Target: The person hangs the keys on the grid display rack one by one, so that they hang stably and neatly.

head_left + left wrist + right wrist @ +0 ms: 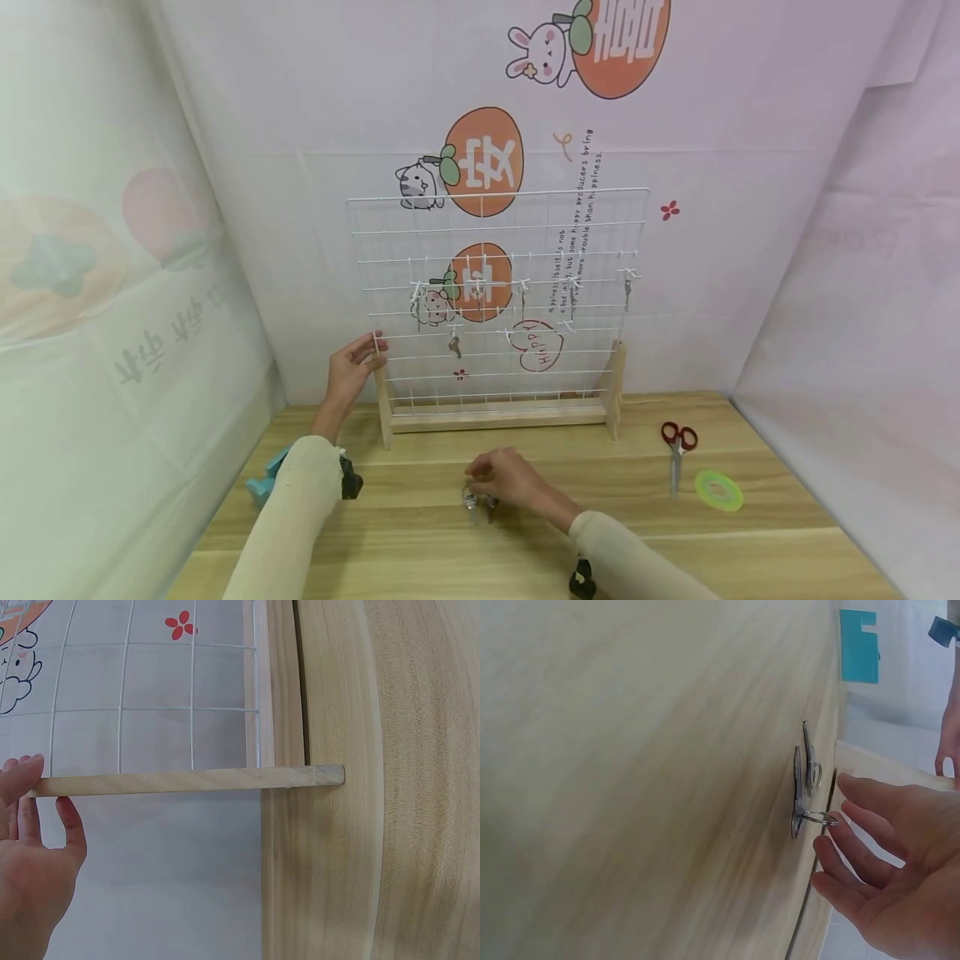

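A white wire grid rack (pixel 420 354) stands upright in a wooden base (pixel 498 421). At its left side post (pixel 180 782), my left hand (pixel 351 371) pinches the upper end between thumb and fingers. My right hand (pixel 506 479) hovers over the wooden table beside two loose keys. One key (pixel 798 787) has a metal ring (pixel 821 818) that sticks out toward the right fingers, a fingertip right at it; thumb and fingers are apart. The other key (pixel 808 754) lies just past it. Several keys, such as this one (pixel 454 346), hang from the grid on white ties.
Red-handled scissors (pixel 677 454) and a yellow-green ring-shaped roll (pixel 718 491) lie at the right of the table. A turquoise object (pixel 261 487) sits at the left, partly behind my left sleeve. Printed white cloth (pixel 315 242) hangs behind and at both sides.
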Action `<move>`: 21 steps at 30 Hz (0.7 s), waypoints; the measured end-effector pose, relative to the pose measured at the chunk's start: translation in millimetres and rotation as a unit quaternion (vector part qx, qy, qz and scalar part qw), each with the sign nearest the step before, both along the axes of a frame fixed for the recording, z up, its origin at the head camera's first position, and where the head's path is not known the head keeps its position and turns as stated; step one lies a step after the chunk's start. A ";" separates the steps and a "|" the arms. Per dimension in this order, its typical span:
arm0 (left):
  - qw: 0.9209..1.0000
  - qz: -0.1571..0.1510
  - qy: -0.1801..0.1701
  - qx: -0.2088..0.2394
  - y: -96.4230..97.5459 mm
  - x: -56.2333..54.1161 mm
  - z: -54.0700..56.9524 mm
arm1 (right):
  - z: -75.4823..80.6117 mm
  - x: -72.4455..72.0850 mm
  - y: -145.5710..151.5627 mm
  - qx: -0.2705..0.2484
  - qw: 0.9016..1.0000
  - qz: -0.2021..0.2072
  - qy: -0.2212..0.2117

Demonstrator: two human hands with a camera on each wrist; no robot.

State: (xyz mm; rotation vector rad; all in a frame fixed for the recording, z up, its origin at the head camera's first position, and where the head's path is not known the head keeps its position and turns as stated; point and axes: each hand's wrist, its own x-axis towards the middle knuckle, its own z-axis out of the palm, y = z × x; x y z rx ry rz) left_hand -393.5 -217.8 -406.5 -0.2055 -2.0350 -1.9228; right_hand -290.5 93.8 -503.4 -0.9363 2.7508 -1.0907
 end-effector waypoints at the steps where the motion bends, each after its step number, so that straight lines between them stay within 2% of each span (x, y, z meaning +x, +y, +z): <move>1: 1.000 0.000 -0.001 0.002 0.0 0.0 -0.2 | -0.9 -0.4 -1.0 0.006 1.000 0.000 0.001; 10: 1.000 -0.004 0.003 -0.002 -0.2 1.7 0.9 | -8.9 -3.9 -5.5 0.073 0.997 0.014 0.028; 16: 1.000 0.001 0.006 -0.004 0.2 2.1 2.4 | -9.8 -4.6 -5.4 0.066 0.997 0.015 0.034; 21: 1.000 0.002 -0.002 -0.009 -0.4 1.3 1.6 | -9.6 -2.3 -3.8 0.039 0.999 0.003 0.030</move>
